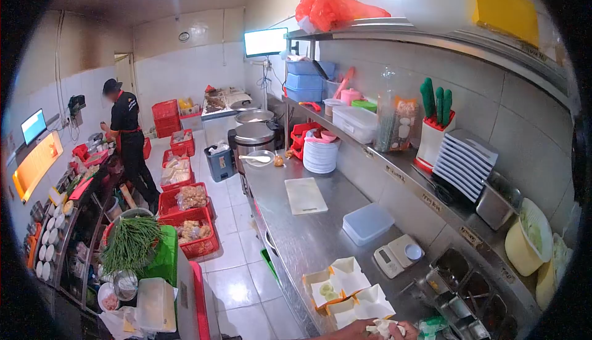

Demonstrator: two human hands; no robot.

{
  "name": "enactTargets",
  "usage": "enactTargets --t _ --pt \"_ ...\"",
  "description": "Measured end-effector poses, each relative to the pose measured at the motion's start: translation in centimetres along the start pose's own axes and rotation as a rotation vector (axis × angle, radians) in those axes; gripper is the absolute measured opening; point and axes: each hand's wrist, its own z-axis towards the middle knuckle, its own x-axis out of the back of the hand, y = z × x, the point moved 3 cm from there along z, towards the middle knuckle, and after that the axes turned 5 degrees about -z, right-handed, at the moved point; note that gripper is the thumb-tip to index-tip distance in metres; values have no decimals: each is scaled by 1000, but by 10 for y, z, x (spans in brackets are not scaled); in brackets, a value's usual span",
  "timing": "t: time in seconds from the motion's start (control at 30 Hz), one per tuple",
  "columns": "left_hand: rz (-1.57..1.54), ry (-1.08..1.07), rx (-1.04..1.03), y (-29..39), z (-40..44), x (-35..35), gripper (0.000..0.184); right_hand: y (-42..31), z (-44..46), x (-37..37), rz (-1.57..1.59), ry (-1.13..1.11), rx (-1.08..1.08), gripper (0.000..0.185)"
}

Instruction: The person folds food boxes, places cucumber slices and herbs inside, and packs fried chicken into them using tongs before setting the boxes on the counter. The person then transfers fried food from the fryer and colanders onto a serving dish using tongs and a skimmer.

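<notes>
Crumpled white material (381, 327) is held at the bottom edge, gripped by the right hand's (405, 331) curled fingers; the left hand's (359, 329) cannot be told. Open boxes (350, 274) are set nearby, apparently for easy reach.

White bundle (381, 326): crumpled — in the grip, partly hidden.
Open boxes (374, 299): white inside, orange-edged — just beyond the grip, leftward.
Pale-green slices (328, 290): in one, farther from the grip.
</notes>
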Motion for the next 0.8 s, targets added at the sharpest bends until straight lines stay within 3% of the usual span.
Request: enactTargets --t 0.03,0.1,0.13,0.2,0.23,0.3,0.33,0.37,0.4,0.43,0.5,0.57,0.7,0.77,0.8 --pt "-2 1 1 -1 -4 1 39 -3 0 -1 13 -19 -90 26" --pt "-369 99 448 -15 -14 8 37 -7 0 -3 44 -53 -265 27" --pt "-368 97 448 -17 -15 8 37 3 0 -6 45 -52 -265 27" --pt "-386 233 486 -18 -15 12 36 14 1 -9 -258 172 224 31" --pt "-385 234 484 -36 -20 13 36 12 1 -8 -258 172 227 31" --pt "-117 169 110 -78 -26 15 35 -8 -10 -16 -548 6 764 35" --pt "-117 164 114 -83 -21 14 35 -3 -11 -21 -540 -4 690 36" --pt "129 229 -269 -73 -13 12 33 -12 -12 -22 -537 -2 684 36" --pt "375 290 -656 -63 -13 9 35 -21 -10 -21 -510 -81 544 34" --pt "374 290 -657 -55 -16 14 35 -25 -7 -21 -483 -159 405 32" --pt "67 -42 145 -50 -24 24 42 -18 -5 -21 -449 -179 404 31" --pt "37 -136 115 -27 -19 31 43 2 -1 -23 -409 -197 397 30" --pt "91 -379 94 -38 -26 36 39 41 6 -34 -258 -228 153 27" --pt "104 -300 155 -32 -27 39 37 33 5 -34 -189 -224 76 26" --pt "120 -223 215 -31 -28 41 36 30 5 -33 -129 -295 -101 26"
